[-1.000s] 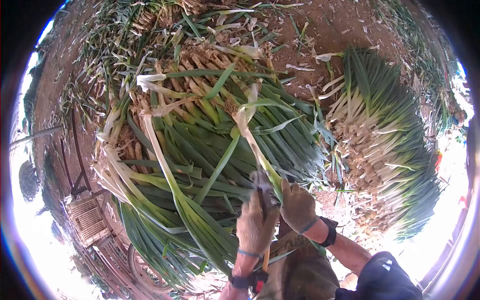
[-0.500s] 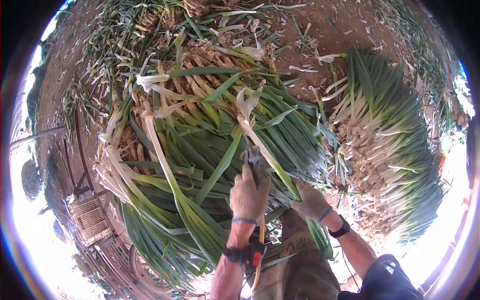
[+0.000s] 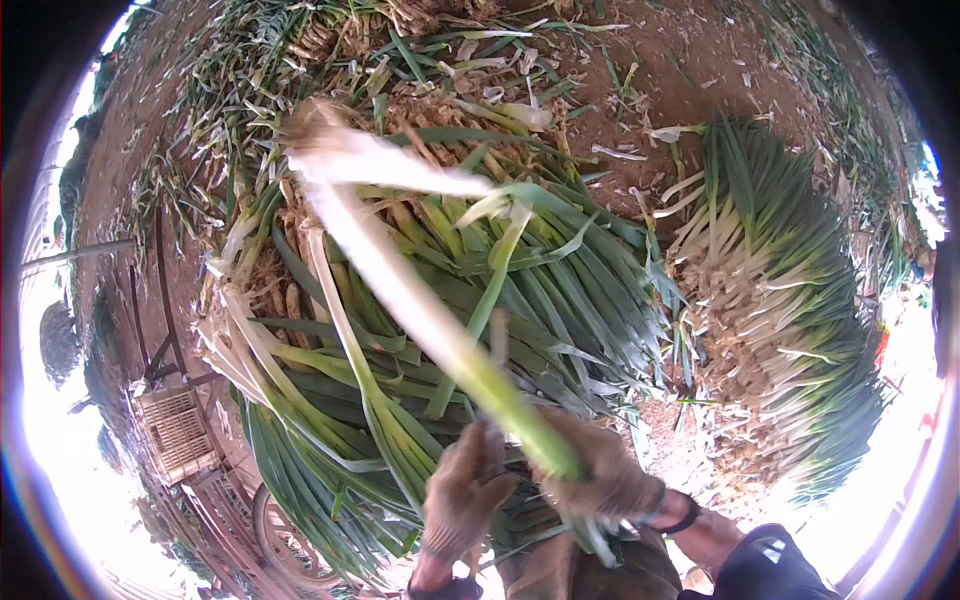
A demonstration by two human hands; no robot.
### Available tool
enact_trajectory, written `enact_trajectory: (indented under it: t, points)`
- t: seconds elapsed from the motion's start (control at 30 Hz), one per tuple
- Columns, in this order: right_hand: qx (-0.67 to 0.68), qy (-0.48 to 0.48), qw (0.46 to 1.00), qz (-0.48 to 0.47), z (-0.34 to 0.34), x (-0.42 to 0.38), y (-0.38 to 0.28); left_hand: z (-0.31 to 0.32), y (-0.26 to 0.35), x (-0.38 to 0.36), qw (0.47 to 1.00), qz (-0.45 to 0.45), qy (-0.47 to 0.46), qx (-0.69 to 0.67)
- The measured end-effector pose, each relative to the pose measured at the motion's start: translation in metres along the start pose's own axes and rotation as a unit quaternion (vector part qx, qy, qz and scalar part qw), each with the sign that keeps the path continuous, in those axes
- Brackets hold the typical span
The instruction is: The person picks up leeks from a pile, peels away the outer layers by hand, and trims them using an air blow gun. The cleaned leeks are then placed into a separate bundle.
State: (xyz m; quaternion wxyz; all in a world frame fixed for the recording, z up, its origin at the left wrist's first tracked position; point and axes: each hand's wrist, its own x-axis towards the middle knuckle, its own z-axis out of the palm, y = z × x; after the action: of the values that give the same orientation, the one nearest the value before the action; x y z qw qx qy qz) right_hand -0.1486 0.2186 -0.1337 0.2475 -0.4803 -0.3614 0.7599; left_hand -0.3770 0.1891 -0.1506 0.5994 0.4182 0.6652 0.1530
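Right, snapshot:
Right hand (image 3: pixel 600 480): gloved, low centre-right, fingers wrapped shut around the green end of a single leek (image 3: pixel 420 310); dark band at the wrist.
Left hand (image 3: pixel 462 498): gloved, just beside the right one, raised by the same stalk; motion blur, cannot tell whether fingers are curled or apart, or whether anything is gripped.
Leek: lifted clear above the pile, slanting from the right fist up to upper left; white shaft mid-length, root end blurred near the top of the heap; green part sits in the fist, with leaves trailing below it.
Big pile (image 3: pixel 400 330): uncleaned leeks stacked directly beneath both hands, dark green leaves fanned toward the bottom of view, dirty rooted ends toward the top and left.
Second pile (image 3: pixel 770 300): to the right, apart from the big one; white shafts with roots facing inward, leaves fanned outward.
Ground (image 3: pixel 690 70): bare reddish soil, littered with stripped leaves and trimmings between and above the piles.
Crate (image 3: pixel 178 432): pale slatted plastic, lower left, beside the big pile.
Lower edge: trouser leg (image 3: pixel 600 565) under the hands, dark sleeve (image 3: pixel 770 565) at bottom right.
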Motion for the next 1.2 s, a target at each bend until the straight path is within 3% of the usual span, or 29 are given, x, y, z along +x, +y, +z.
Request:
enact_trajectory:
  t: [0.1, 0.17, 0.23, 0.27, 0.37, 0.47, 0.5, 0.53, 0.57, 0.63, 0.7, 0.73, 0.8, 0.93, 1.03, 1.13, 1.2]
  points:
    - [-0.137, -0.092, 0.978, -0.127, 0.062, 0.03, 0.0, -0.046, -0.011, -0.045, 0.949, -0.007, 0.241, -0.203]
    - [-0.14, -0.123, 0.979, -0.076, 0.112, 0.052, -0.016, -0.076, -0.026, -0.067, 0.904, 0.052, 0.39, -0.171]
    - [-0.172, -0.086, 0.973, -0.124, 0.181, 0.077, 0.022, -0.102, -0.032, -0.084, 0.858, 0.066, 0.494, -0.125]
    - [-0.189, -0.067, 0.968, -0.148, 0.196, 0.088, 0.045, -0.096, 0.002, -0.089, 0.863, 0.032, 0.492, -0.113]
    - [-0.291, -0.014, 0.918, -0.27, 0.163, 0.121, 0.08, -0.072, -0.001, -0.071, 0.902, 0.062, 0.413, -0.109]
    - [-0.425, 0.07, 0.883, -0.188, 0.057, 0.182, 0.036, -0.049, -0.008, -0.053, 0.933, 0.091, 0.33, -0.108]
    - [-0.387, 0.136, 0.88, -0.237, 0.021, 0.211, 0.035, -0.04, -0.007, -0.045, 0.941, 0.103, 0.303, -0.108]
    - [-0.394, 0.18, 0.879, -0.199, -0.013, 0.242, 0.04, -0.029, -0.005, -0.037, 0.959, 0.101, 0.247, -0.095]
    - [-0.398, 0.201, 0.871, -0.204, -0.046, 0.277, 0.05, -0.01, 0.004, -0.024, 0.948, 0.115, 0.233, -0.181]
    - [-0.523, 0.22, 0.818, -0.098, -0.091, 0.338, 0.061, -0.011, 0.0, -0.004, 0.98, 0.083, 0.179, 0.0]
    - [-0.669, 0.121, 0.73, 0.072, -0.114, 0.369, 0.075, -0.001, 0.011, 0.004, 0.995, -0.009, 0.101, 0.012]
    - [-0.705, 0.089, 0.692, 0.132, -0.12, 0.378, 0.085, 0.002, 0.007, 0.007, 0.995, -0.003, 0.095, 0.03]
    - [-0.674, 0.134, 0.706, 0.173, -0.128, 0.381, 0.109, 0.008, -0.008, 0.014, 0.995, 0.011, 0.079, 0.062]
    - [-0.686, 0.129, 0.704, 0.13, -0.134, 0.353, 0.1, 0.005, -0.014, 0.024, 0.993, 0.026, 0.067, 0.094]
    - [-0.667, 0.052, 0.716, 0.202, -0.131, 0.317, 0.08, -0.002, -0.006, 0.02, 0.991, 0.011, 0.054, 0.118]
    - [-0.612, 0.034, 0.751, 0.247, -0.128, 0.261, 0.067, -0.003, -0.006, 0.019, 0.989, 0.022, 0.053, 0.134]
    - [-0.57, 0.037, 0.793, 0.21, -0.133, 0.219, 0.085, -0.005, 0.002, 0.014, 0.99, -0.007, 0.035, 0.136]
